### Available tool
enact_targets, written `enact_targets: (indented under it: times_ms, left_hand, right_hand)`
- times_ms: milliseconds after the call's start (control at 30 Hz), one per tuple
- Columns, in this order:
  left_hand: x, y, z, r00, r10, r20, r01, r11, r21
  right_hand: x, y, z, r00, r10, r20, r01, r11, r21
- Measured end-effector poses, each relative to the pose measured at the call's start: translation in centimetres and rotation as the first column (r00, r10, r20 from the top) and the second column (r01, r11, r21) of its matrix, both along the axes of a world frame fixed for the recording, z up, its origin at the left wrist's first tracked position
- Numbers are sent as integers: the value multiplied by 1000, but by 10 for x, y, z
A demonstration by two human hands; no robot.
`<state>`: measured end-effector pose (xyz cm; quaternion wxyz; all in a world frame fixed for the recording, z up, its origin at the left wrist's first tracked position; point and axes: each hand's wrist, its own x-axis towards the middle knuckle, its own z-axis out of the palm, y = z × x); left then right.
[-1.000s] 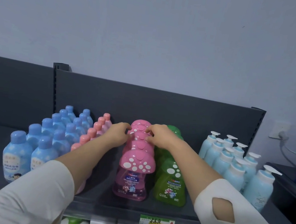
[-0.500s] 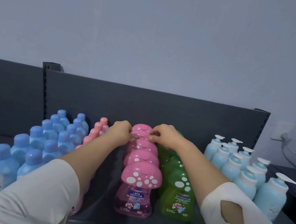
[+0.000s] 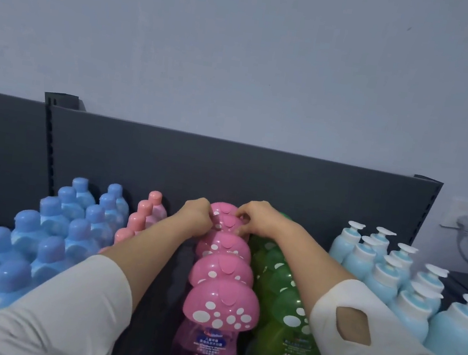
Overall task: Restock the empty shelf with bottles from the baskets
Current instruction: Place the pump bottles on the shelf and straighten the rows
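Pink mushroom-capped bottles (image 3: 220, 312) stand in one file from the front edge of the shelf (image 3: 256, 177) to its back wall; five caps can be counted. Both hands reach to the far end of that file. The left hand (image 3: 196, 217) has its fingers curled against the left side of the rear caps. The right hand (image 3: 257, 220) pinches the right side with thumb and fingertips. Between them they grip the rear pink bottle (image 3: 225, 215), upright near the back wall; whether the last cap or the one before it is held cannot be told.

Green bottles (image 3: 285, 342) form one file touching the pink one on its right. Four caps show, and the right forearm hides the rest. Toward the left edge stand blue-capped bottles (image 3: 50, 251), about twelve, in three files. Just beside them are four pink-topped slim bottles (image 3: 155, 198), partly behind the left forearm. Toward the right edge stand pale pump bottles (image 3: 384, 282), nine or so, in two files. Both arms wear white sleeves (image 3: 67, 304).
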<state>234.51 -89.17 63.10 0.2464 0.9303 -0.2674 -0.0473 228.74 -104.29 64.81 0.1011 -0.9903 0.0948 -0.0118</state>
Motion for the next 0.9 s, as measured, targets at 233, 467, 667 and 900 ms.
enact_targets:
  times_ms: [233, 467, 667, 900]
  left_hand:
    - [0, -1, 0, 1000, -19, 24, 19, 1000, 18]
    - [4, 2, 2, 997, -32, 72, 33, 999, -14]
    - [13, -20, 6, 996, -66, 65, 68, 997, -25]
    - [24, -43, 4, 997, -73, 15, 73, 997, -9]
  right_hand:
    - [-4, 1, 0, 1000, 7, 9, -8, 999, 36]
    - [-19, -25, 17, 989, -108, 103, 107, 994, 21]
    - [-24, -50, 16, 970, -236, 50, 237, 971, -28]
    - [-13, -66, 9, 952, -306, 20, 306, 952, -1]
